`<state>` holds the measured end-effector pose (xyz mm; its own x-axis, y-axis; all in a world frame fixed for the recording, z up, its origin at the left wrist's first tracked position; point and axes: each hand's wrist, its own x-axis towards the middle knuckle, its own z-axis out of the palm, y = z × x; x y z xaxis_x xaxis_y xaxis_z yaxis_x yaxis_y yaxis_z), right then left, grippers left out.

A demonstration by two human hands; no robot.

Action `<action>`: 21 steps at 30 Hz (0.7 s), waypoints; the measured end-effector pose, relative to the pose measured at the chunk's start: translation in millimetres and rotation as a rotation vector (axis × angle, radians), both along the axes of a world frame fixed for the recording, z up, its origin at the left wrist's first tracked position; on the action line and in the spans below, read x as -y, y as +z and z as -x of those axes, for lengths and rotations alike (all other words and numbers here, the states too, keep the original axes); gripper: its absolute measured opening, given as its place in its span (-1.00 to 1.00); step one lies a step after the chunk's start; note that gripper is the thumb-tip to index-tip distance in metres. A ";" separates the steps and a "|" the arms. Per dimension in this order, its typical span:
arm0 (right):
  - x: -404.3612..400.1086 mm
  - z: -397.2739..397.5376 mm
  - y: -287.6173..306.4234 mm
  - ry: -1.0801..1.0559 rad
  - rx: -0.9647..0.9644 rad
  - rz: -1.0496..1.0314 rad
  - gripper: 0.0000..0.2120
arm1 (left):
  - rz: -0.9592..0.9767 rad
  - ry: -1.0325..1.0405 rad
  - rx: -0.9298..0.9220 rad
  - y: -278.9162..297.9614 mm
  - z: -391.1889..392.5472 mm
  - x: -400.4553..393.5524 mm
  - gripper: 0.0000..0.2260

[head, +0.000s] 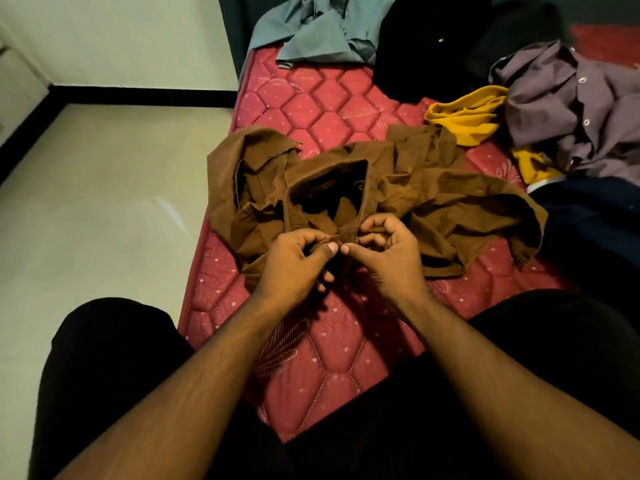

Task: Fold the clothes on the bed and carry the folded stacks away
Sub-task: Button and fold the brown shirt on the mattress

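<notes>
Brown shirt pinched at the collar front by both hands.

The brown shirt (363, 199) is spread crumpled on the red quilted bed (322, 109); its front edges are pinched between curled fingers of the left hand (294, 261) and right hand (391, 258). Yellow (467, 116), purple (571, 109), grey (311, 32) and black (426, 46) garments lie beyond the grip.

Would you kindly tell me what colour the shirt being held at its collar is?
Brown; the collared cotton shirt shows best in the head view, the only one given.
</notes>
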<state>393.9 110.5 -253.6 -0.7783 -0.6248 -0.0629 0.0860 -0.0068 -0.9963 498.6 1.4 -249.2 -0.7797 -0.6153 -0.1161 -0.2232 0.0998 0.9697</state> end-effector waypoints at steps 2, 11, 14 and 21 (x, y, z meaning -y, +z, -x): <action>-0.7 -1.1 1.8 0.020 -0.022 -0.014 -0.71 | 0.063 -0.013 0.017 2.1 -2.4 1.0 -0.92; -3.9 -0.5 5.8 0.050 -0.120 -0.063 -0.76 | 0.027 0.031 -0.081 -4.6 -4.9 -8.0 -0.93; -5.2 0.9 1.6 0.082 -0.196 -0.085 -0.73 | 0.051 0.053 -0.086 -10.4 -4.0 -6.4 -0.94; -8.5 0.6 3.2 0.118 -0.086 -0.005 -0.67 | 0.005 0.031 -0.123 -13.2 -2.5 -8.6 -0.79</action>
